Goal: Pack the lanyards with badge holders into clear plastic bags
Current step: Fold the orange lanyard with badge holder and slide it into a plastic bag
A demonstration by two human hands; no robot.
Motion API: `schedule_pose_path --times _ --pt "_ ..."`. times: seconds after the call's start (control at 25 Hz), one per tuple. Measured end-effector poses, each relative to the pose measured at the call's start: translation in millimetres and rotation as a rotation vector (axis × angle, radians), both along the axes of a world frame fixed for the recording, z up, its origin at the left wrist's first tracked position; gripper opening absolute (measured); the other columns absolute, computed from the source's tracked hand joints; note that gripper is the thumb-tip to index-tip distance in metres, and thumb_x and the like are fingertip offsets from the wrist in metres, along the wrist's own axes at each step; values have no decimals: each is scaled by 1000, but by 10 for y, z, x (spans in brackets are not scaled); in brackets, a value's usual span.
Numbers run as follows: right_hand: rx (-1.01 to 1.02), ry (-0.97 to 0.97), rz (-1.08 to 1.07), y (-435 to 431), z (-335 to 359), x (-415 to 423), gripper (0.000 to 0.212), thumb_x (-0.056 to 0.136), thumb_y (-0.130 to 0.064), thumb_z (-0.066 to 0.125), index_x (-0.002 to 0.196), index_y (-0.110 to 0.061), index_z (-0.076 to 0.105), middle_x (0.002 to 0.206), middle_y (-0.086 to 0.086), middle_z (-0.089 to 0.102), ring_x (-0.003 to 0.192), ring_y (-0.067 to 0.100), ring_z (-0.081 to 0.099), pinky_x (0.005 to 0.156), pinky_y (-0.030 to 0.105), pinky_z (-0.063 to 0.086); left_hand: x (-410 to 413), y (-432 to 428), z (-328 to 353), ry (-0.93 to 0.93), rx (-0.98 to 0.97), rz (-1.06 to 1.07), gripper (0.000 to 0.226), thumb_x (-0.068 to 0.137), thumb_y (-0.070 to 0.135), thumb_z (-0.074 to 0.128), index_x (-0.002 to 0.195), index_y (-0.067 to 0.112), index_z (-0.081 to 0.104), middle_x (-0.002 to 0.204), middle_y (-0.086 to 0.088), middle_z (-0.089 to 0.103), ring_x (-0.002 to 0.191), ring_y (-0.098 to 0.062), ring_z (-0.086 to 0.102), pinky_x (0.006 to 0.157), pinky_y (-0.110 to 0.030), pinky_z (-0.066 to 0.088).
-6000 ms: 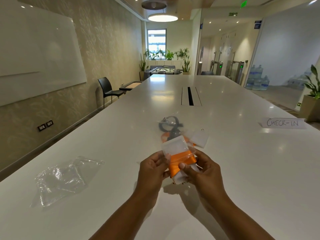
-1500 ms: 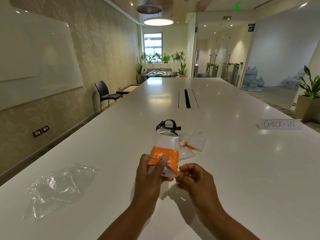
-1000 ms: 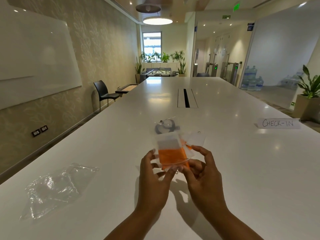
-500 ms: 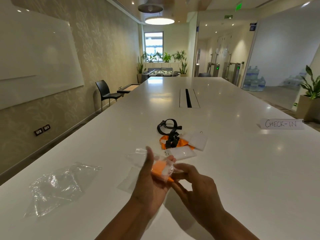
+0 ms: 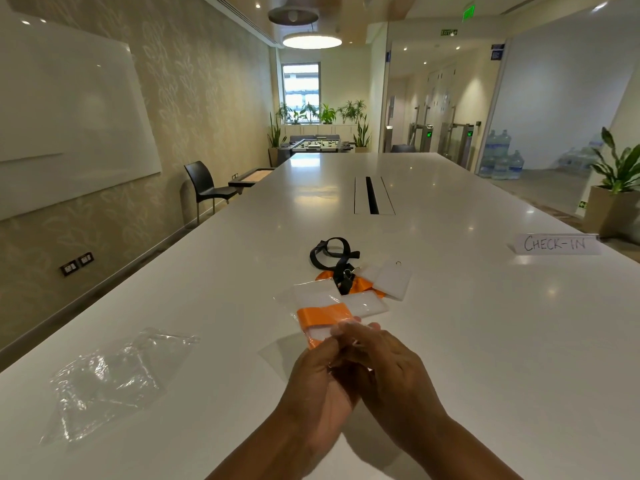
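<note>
Orange cloth lanyard is lying wrapped around a flat white badge holder, and both are sitting inside a thin clear plastic bag. The bag is hanging a little above the long white table, right in front of me. I am holding its near end with both hands. My left hand is curling its fingers and thumb around the bag's edge. My right hand is pinching the same end from the other side. My fingers are looking blurry and are hiding that end, so I cannot tell if the bag's mouth is open or closed.

Just past the bag, more things are lying in a small heap. A black looped lanyard is sitting on top of another orange lanyard, with flat clear badge holders beside them. A crumpled pile of clear plastic bags is lying well off to my left. A white paper sign saying CHECK-IN is standing far off to my right. A black chair is standing by the wall.
</note>
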State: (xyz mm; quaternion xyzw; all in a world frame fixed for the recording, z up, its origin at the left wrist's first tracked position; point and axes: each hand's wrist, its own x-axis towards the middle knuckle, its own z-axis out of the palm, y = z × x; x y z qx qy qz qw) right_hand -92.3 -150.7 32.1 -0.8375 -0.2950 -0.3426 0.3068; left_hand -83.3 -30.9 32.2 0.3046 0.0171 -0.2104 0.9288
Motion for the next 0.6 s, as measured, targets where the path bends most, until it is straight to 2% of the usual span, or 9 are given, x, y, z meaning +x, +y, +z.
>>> schedule_pose_path --times 0.04,0.12,0.28,0.36,0.44,0.48,0.6 --pt "8 28 18 -11 -5 10 48 89 -22 63 131 -27 40 107 5 73 97 7 67 92 22 53 10 26 26 -11 9 -35 53 80 31 64 124 2 57 119 -24 66 108 -39 66 84 -46 57" --pt "-8 -27 78 -56 -23 35 52 85 -15 70 130 -19 43 112 10 71 104 12 66 92 24 53 44 89 51 -71 46 -64 54 94 41 48 132 3 53 130 -23 60 119 -39 59 98 -48 49" --pt "75 -207 9 -128 5 78 43 84 -17 70 122 -14 49 109 11 70 106 13 63 90 15 52 92 130 64 -167 35 -6 55 94 44 43 132 6 55 130 -21 61 120 -36 59 92 -47 53" --pt "102 -214 -4 -125 34 89 36 92 -26 58 124 -13 49 107 9 71 110 6 58 95 7 44 101 139 70 -197 58 25 53 92 41 46 135 10 50 128 -18 63 119 -34 61 90 -48 54" --pt "72 -204 8 -124 24 113 33 98 -26 49 128 -12 47 104 9 72 109 5 58 95 2 38 111 126 48 -244 93 15 54 89 38 56 137 14 47 129 -15 63 120 -33 60 90 -49 53" --pt "38 -187 19 -130 7 120 36 96 -18 52 131 -12 46 104 9 73 105 8 62 93 2 41 107 115 32 -275 116 5 56 88 37 60 138 16 46 131 -13 62 122 -32 59 94 -51 51" --pt "-90 -79 64 -166 -38 129 78 73 6 75 138 -14 39 108 12 71 96 20 71 84 19 55 76 83 -23 -364 152 -54 57 88 35 56 141 17 44 139 -10 56 129 -31 52 107 -61 36"
